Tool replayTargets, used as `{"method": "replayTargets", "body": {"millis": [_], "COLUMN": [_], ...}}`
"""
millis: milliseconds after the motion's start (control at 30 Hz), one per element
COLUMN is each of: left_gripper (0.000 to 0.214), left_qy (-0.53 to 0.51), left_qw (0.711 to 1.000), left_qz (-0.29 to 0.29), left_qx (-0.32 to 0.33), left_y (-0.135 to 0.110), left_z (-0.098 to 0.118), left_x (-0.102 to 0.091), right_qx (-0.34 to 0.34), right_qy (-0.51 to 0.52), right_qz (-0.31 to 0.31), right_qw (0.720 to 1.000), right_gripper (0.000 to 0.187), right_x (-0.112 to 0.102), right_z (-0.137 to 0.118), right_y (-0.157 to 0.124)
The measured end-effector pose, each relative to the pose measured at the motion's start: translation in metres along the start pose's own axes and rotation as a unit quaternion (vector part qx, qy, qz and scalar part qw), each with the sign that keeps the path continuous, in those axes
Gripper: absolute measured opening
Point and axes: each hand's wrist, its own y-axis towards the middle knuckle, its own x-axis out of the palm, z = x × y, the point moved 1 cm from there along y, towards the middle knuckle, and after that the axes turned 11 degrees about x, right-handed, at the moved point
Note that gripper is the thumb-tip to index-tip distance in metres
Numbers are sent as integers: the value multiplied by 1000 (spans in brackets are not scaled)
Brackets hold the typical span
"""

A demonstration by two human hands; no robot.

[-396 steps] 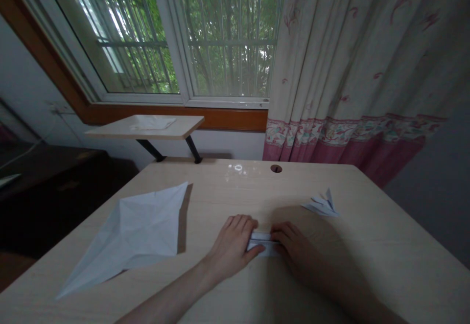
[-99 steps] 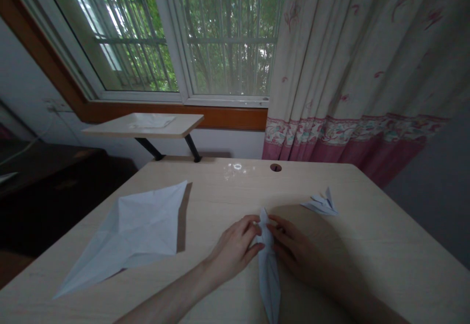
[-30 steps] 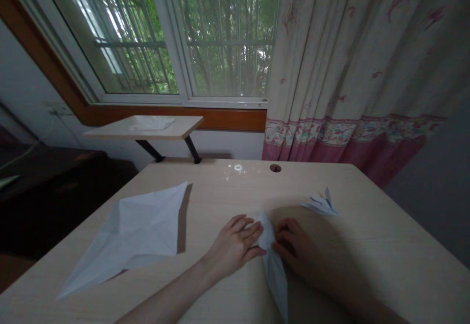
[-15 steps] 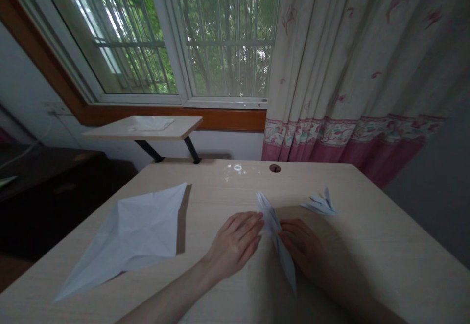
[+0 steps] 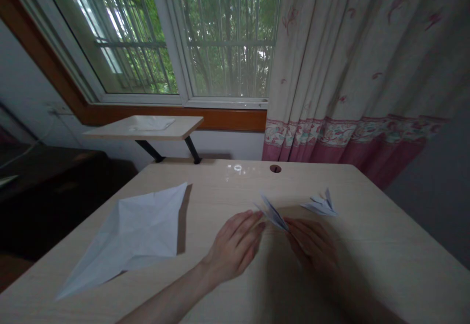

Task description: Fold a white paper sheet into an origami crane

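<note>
White narrow folded paper (image 5: 275,215), one piece, gripped by right hand (image 5: 314,245); left hand (image 5: 235,244), grip unclear; two more white papers (image 5: 147,228) (image 5: 321,207) nearby.

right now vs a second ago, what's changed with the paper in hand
The paper has shifted away from the person and its long near end no longer shows. The right hand holds it; contact by the left hand is unclear. The big sheet and small folded paper stayed put.

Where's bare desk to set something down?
Bare desk lies between the large sheet and left hand, and from the folded paper back to the round hole. Crowded: around the folded paper, between left hand and right hand.
</note>
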Motion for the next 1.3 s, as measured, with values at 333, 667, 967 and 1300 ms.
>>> {"method": "replayTargets", "body": {"millis": [333,667,967,1300], "left_gripper": [37,44,35,25], "left_qy": [14,-64,-95,-79], "left_qw": [999,989,985,984], "left_qz": [-3,-93,-94,-68], "left_qx": [-29,-91,-111,-141], "left_y": [3,5,-1,-3], "left_z": [-1,-1,-3,0], "left_x": [-1,7,14,15], "right_qx": [-104,-94,-9,38], "right_qy": [-139,-94,-32,60], "right_qz": [-41,-125,-152,-214], "right_qw": [984,983,988,974], "right_gripper": [34,38,34,30], "right_x": [-1,16,30,23], "right_z": [1,8,8,-1], "right_y": [-4,-9,-16,-6]}}
